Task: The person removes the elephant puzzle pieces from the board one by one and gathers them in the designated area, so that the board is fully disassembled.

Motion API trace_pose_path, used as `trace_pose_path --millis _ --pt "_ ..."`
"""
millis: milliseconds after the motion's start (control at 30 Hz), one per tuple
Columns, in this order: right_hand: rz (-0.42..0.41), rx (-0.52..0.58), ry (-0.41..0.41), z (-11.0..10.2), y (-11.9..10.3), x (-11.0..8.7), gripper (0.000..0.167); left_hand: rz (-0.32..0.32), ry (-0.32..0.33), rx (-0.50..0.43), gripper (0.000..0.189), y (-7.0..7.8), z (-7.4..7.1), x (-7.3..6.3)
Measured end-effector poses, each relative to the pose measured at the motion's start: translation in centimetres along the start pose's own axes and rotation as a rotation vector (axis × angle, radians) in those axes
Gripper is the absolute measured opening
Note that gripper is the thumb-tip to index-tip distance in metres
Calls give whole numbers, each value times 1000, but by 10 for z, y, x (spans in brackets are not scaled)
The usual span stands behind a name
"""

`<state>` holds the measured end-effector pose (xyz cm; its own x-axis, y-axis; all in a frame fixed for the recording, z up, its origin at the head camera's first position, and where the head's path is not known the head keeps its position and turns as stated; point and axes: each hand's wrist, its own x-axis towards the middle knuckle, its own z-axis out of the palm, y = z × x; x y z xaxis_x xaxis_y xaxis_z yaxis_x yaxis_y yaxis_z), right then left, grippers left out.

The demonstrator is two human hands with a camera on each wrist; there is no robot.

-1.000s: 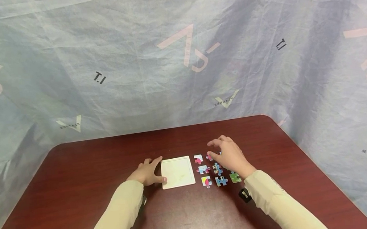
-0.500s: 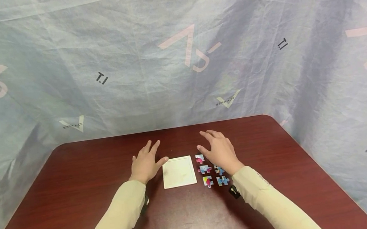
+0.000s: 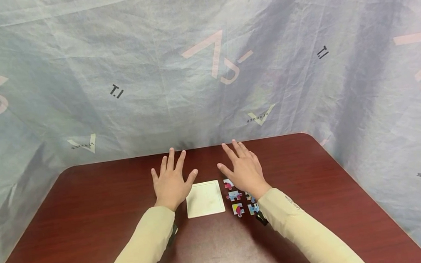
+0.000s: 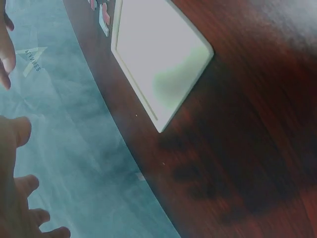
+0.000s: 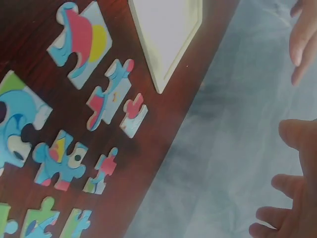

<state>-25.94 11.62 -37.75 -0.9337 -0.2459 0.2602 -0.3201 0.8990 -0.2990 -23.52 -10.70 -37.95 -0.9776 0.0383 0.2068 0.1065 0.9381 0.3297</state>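
Observation:
My left hand (image 3: 171, 186) is raised over the table with fingers spread, just left of a pale square puzzle tray (image 3: 205, 198). To the tray's right, my right hand (image 3: 247, 171) hovers with straight, parted fingers and holds nothing. Beneath and beside it lie several colourful jigsaw pieces, among them a yellow and red one (image 3: 237, 209) and a light blue one (image 3: 234, 195). The right wrist view shows them in rows, including a blue piece with a painted eye (image 5: 60, 161). My right hand and forearm hide some pieces in the head view. The tray has a thin raised border and no piece inside.
The dark red wooden table (image 3: 101, 216) has rounded far corners. Behind it hangs a grey printed cloth (image 3: 147, 91), which also runs along both sides. A black wrist strap (image 3: 172, 235) shows at my left cuff.
My left hand has left the tray's edge and lifted up, fingers spreading. My right hand has moved left and away from the jigsaw pieces, its fingers straightening.

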Motion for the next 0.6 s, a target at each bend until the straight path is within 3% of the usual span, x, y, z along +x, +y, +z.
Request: trace_pose_path --millis 600 --pt "36 -44 -84 17 -8 -1 77 -1 31 45 68 10 16 -6"
